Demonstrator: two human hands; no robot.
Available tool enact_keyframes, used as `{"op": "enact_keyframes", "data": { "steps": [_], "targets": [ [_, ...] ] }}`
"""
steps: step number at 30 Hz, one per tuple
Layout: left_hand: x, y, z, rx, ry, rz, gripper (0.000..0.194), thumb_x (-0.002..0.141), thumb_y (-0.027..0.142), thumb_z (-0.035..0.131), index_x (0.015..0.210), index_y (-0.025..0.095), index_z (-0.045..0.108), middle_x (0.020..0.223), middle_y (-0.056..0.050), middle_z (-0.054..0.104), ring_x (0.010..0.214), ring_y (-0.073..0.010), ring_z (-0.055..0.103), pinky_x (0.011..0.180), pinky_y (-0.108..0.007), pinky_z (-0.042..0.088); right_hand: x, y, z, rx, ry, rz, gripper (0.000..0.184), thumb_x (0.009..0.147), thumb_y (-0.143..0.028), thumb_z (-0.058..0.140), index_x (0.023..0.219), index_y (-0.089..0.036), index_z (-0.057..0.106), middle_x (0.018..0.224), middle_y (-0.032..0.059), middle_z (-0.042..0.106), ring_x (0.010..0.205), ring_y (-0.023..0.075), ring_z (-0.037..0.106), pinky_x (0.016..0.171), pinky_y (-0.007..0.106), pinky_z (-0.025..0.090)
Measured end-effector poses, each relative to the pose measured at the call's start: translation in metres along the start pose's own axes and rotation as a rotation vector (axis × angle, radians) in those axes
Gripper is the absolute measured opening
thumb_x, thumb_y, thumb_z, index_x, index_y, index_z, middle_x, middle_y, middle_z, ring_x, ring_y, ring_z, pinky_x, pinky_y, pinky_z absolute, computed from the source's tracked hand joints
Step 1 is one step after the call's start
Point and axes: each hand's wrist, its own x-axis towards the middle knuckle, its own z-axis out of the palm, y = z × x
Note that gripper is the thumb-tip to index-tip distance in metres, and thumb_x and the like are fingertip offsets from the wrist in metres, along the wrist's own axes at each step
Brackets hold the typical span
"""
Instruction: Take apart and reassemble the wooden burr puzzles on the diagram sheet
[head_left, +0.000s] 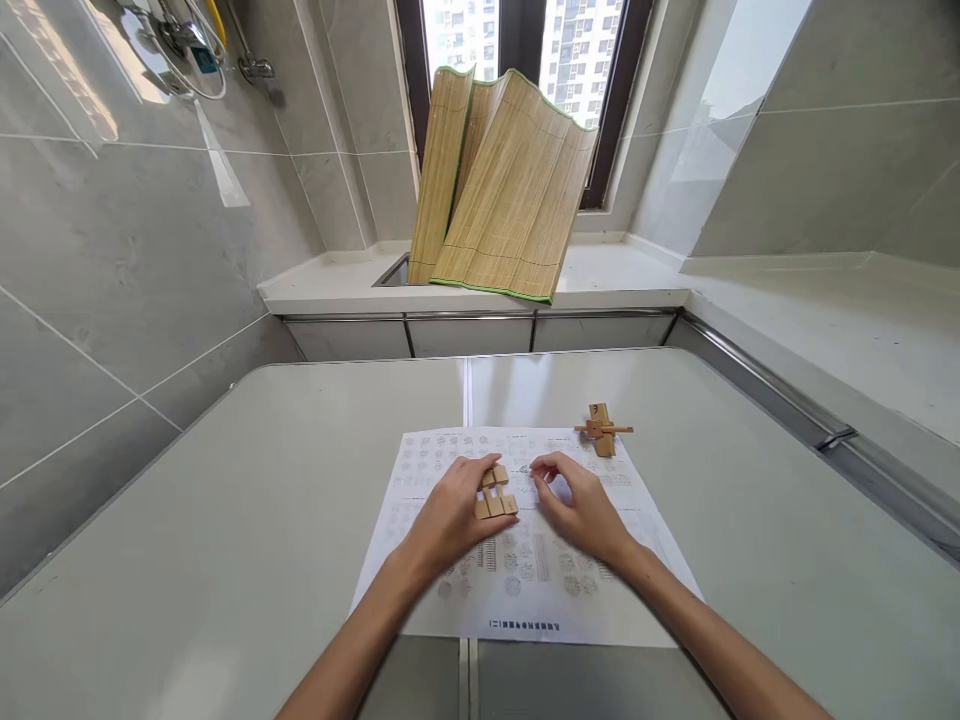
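My left hand (451, 508) is closed around a small group of light wooden puzzle pieces (496, 504), held above a printed sheet (517, 605). Thumb and fingers grip the group from its near and far sides, and small gaps show between the blocks. To the right of it, my right hand (576, 503) hovers over the same sheet, its thumb and index finger curled into a loose pinch. Nothing shows between those fingertips. Beyond my right hand, at the sheet's far right corner, lies a cross-shaped wooden puzzle assembly (602, 429) with a thin stick through it.
The sheet lies on a pale two-panel table (247, 520) with a seam down its middle. Behind it, a folded bamboo mat (517, 190) leans on a white ledge (330, 285) before a window. Grey tiled walls and a metal rail (757, 365) flank the table.
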Motion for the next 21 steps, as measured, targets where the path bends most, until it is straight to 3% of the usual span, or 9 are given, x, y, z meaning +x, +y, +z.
{"op": "enact_keyframes", "data": {
  "steps": [5, 9, 13, 15, 17, 19, 21],
  "targets": [
    [0.018, 0.003, 0.021, -0.014, -0.093, 0.044, 0.079, 0.076, 0.033, 0.092, 0.142, 0.022, 0.052, 0.128, -0.011, 0.068, 0.117, -0.032, 0.065, 0.098, -0.047, 0.056, 0.004, 0.008, -0.002, -0.029, -0.014, 0.033, 0.012, 0.101, -0.025, 0.054, 0.102, -0.023, 0.066, 0.095, 0.0055, 0.072, 0.085, 0.0226, 0.065, 0.074, 0.035, 0.052],
    [0.018, -0.008, 0.021, -0.025, -0.105, 0.099, 0.082, 0.078, 0.043, 0.09, 0.145, 0.024, 0.048, 0.135, -0.013, 0.064, 0.123, -0.0325, 0.062, 0.103, -0.05, 0.054, 0.006, 0.006, -0.004, -0.039, -0.042, 0.041, 0.013, 0.101, -0.025, 0.054, 0.099, -0.022, 0.066, 0.092, 0.0046, 0.072, 0.079, 0.0208, 0.064, 0.068, 0.032, 0.049],
    [0.012, -0.018, 0.014, 0.042, -0.033, 0.114, 0.092, 0.068, 0.057, 0.093, 0.142, 0.021, 0.052, 0.139, -0.017, 0.056, 0.129, -0.0379, 0.053, 0.106, -0.056, 0.05, 0.005, 0.002, -0.005, -0.065, -0.1, 0.016, 0.009, 0.101, -0.026, 0.056, 0.099, -0.023, 0.065, 0.09, 0.0044, 0.07, 0.08, 0.0211, 0.064, 0.071, 0.033, 0.05],
    [0.008, -0.022, 0.011, 0.078, -0.02, 0.083, 0.081, 0.067, 0.058, 0.093, 0.132, 0.021, 0.061, 0.13, -0.016, 0.057, 0.121, -0.0363, 0.055, 0.1, -0.053, 0.052, 0.004, 0.002, -0.006, -0.11, -0.148, -0.03, 0.006, 0.098, -0.028, 0.063, 0.102, -0.024, 0.064, 0.091, 0.0045, 0.069, 0.081, 0.0219, 0.064, 0.073, 0.034, 0.051],
    [0.005, -0.025, 0.007, 0.083, -0.019, 0.05, 0.071, 0.068, 0.059, 0.092, 0.124, 0.022, 0.067, 0.12, -0.013, 0.058, 0.112, -0.0333, 0.056, 0.094, -0.049, 0.053, 0.003, 0.003, -0.006, -0.172, -0.204, -0.102, 0.018, 0.093, -0.034, 0.073, 0.105, -0.024, 0.065, 0.095, 0.0058, 0.069, 0.083, 0.0235, 0.064, 0.073, 0.036, 0.051],
    [0.003, -0.027, 0.003, 0.032, -0.019, 0.008, 0.068, 0.069, 0.058, 0.091, 0.124, 0.025, 0.068, 0.113, -0.009, 0.059, 0.105, -0.0305, 0.057, 0.089, -0.045, 0.054, 0.002, 0.005, -0.006, -0.217, -0.256, -0.162, 0.025, 0.09, -0.04, 0.078, 0.107, -0.025, 0.067, 0.098, 0.0078, 0.07, 0.083, 0.0249, 0.064, 0.07, 0.036, 0.051],
    [0.001, -0.027, -0.001, -0.071, -0.024, -0.039, 0.07, 0.073, 0.056, 0.09, 0.13, 0.026, 0.065, 0.107, -0.006, 0.062, 0.097, -0.0265, 0.06, 0.084, -0.039, 0.053, 0.002, 0.006, -0.005, -0.23, -0.266, -0.176, 0.021, 0.094, -0.041, 0.075, 0.107, -0.025, 0.069, 0.097, 0.0085, 0.071, 0.081, 0.0248, 0.064, 0.067, 0.036, 0.051]
  ]
}}
